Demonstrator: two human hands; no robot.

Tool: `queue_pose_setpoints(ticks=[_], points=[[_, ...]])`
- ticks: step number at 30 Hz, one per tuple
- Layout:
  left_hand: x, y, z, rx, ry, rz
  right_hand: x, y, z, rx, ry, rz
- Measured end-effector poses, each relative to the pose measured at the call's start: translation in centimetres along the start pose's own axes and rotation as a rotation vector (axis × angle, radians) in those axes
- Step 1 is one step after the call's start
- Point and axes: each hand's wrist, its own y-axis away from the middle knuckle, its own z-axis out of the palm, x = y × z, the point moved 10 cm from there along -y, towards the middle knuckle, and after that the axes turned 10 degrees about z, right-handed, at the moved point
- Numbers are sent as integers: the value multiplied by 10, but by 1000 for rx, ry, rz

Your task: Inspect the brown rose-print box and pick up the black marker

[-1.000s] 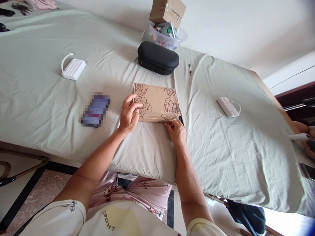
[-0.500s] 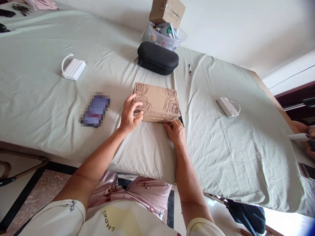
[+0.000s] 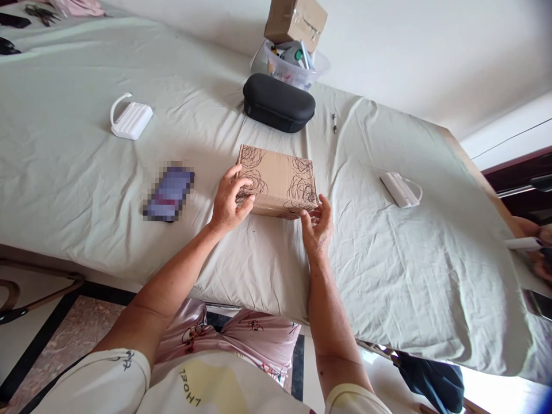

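Note:
A brown cardboard box (image 3: 278,179) with black scribbled rose drawings lies on the pale green sheet (image 3: 86,167) near the bed's front edge. My left hand (image 3: 227,201) grips the box's near left corner, thumb on top and fingers curled against its side. At the near right corner, my right hand (image 3: 318,225) has its fingers spread, the fingertips touching the box's edge.
A phone (image 3: 169,193) lies left of the box. Behind the box are a black case (image 3: 278,103), a clear tub of small items (image 3: 293,64) topped by a cardboard box (image 3: 295,20), and a pen (image 3: 334,122). White pouches (image 3: 130,118) (image 3: 399,188) lie on both sides. Another person's hand (image 3: 537,244) shows at the right edge.
My right hand has lifted off the box's near right edge and opened, its fingers now spread at the corner. The left hand keeps its hold; the box has barely shifted.

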Motion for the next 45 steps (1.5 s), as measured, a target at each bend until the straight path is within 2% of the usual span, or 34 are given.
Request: queue_pose_setpoints(ticks=[6, 10, 15, 19, 21, 25, 38, 45], points=[[1, 1, -1, 17, -7, 14, -20, 8, -3, 9, -27, -135], [-10, 6, -1, 59, -70, -40, -29, 14, -2, 5, -75, -198], [-19, 9, -4, 104, -163, -84, -54, 39, 16, -105, -65, -303], [-3, 6, 4, 18, -112, 14, -72, 60, 42, -291, -44, -363], [12, 5, 12, -45, -85, 94, -74, 63, 47, -320, -53, -369], [29, 6, 18, -87, -39, 170, -67, 56, 46, -289, -53, -326], [33, 6, 29, -138, 8, 181, -10, 8, 7, 10, 31, -32], [34, 9, 31, -170, 98, 207, 8, -1, 1, 11, -68, 97]])
